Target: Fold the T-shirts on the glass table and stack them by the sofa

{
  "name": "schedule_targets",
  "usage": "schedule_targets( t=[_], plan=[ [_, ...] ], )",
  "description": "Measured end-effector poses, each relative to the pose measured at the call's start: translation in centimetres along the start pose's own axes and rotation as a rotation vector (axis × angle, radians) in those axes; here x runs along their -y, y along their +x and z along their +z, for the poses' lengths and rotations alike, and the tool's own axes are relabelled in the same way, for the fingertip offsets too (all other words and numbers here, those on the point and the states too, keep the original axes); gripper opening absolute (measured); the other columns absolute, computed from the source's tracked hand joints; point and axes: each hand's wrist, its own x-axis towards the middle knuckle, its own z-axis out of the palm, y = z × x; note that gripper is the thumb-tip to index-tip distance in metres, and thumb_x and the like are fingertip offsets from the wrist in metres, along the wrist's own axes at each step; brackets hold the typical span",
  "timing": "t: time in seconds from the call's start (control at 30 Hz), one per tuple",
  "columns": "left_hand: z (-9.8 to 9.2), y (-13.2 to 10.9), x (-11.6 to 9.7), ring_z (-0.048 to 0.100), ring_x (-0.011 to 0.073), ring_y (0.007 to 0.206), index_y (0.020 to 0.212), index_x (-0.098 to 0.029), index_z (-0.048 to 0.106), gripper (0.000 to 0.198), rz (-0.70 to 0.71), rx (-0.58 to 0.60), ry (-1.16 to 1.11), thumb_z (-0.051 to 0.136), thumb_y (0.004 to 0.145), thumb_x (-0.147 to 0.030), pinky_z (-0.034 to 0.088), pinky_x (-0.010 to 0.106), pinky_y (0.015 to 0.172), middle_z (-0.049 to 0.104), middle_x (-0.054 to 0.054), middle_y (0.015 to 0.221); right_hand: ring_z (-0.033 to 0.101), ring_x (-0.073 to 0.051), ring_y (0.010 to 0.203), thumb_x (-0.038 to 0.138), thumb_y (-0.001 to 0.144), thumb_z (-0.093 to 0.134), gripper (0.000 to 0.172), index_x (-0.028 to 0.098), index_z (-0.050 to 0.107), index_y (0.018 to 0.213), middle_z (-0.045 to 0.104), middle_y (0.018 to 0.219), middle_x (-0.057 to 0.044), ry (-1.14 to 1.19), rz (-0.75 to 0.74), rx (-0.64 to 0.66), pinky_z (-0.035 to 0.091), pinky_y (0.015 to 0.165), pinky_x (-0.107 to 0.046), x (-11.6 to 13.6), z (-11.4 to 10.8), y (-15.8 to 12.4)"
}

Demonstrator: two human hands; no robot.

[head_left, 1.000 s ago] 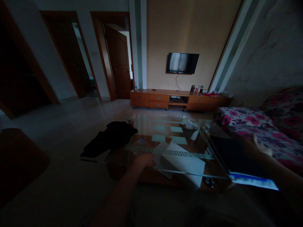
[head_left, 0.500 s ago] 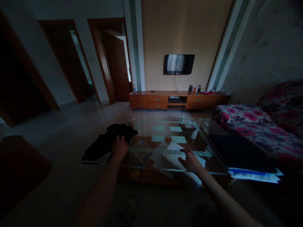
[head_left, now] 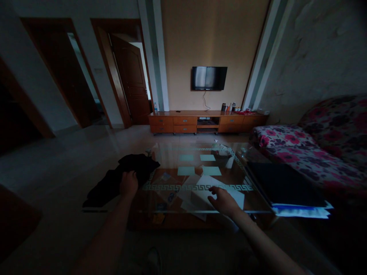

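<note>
"Black cloth (head_left: 110, 181) lies at nine o'clock on the glass counter (head_left: 166, 157), and our left hand (head_left: 128, 184) is on or just over its near part. Which step are we at?"

"Handling that cloth, we judge. The left hand's fingers bend downward, but we cannot tell whether its grip has closed on a fold or only rests there."

"And our right hand (head_left: 223, 200)?"

"Toward five o'clock, above the glass near the front edge. Its grip is fairly wide, thumb and forefinger apart, nothing between them. We cannot tell if it touches the glass."

"What does the next move call for?"

"By our judgement, a sure hold with the left and a free path for the right. The cloth looks limp, so one pinch would let the rest sag."

"What else surrounds us?"

"White sheets (head_left: 206, 180) show at six o'clock, apparently beneath the glass, crossed by a key-pattern border (head_left: 164, 187). At three o'clock lies a dark folder (head_left: 286, 183); past it, toward two, a flowered sofa (head_left: 304, 156)."

"At twelve, we see a low wooden cabinet (head_left: 187, 124) under a wall-mounted television (head_left: 209, 78). At eleven, a brown door (head_left: 130, 80) stands ajar."
</note>
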Motion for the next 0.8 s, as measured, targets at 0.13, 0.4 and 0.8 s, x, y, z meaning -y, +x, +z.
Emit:
schedule_targets(
  t=[0.13, 0.4, 0.8],
  plan=[
    [-7.3, 0.8, -7.7, 0.059, 0.0267, 0.104, 0.106, -0.015, 0.069, 0.028, 0.251, -0.401, -0.307, 0.046, 0.096, -0.028, 0.046, 0.042, 0.101, 0.061, 0.013, 0.106, 0.067, -0.028, 0.106, 0.034, 0.086, 0.06, 0.039, 0.016, 0.067, 0.12, 0.072, 0.111, -0.014, 0.055, -0.023, 0.001, 0.048, 0.094, -0.039, 0.2, 0.4, 0.4],
    [-19.3, -7.8, -20.3, 0.065, 0.0166, 0.092, 0.102, -0.021, 0.067, 0.02, 0.562, -0.185, -1.167, 0.064, 0.093, -0.04, 0.054, 0.031, 0.086, 0.066, 0.001, 0.094, 0.041, -0.028, 0.14, 0.04, 0.078, 0.073, 0.09, 0.023, 0.031, 0.155, 0.041, 0.153, -0.014, 0.415, -0.357, -0.053, 0.031, 0.118, -0.047, 4.0, 0.5, -0.9],
    [-6.7, -6.7, -17.9, 0.058, 0.0233, 0.129, 0.121, -0.026, 0.06, 0.03, -0.055, 0.441, -1.607, 0.065, 0.091, -0.031, 0.043, 0.038, 0.11, 0.06, 0.006, 0.138, 0.067, -0.022, 0.106, 0.046, 0.083, 0.07, 0.031, 0.027, 0.068, 0.107, 0.074, 0.107, -0.001, 1.301, -0.102, 0.254, 0.051, 0.097, -0.037, 6.4, -3.1, -1.8]
  ],
)
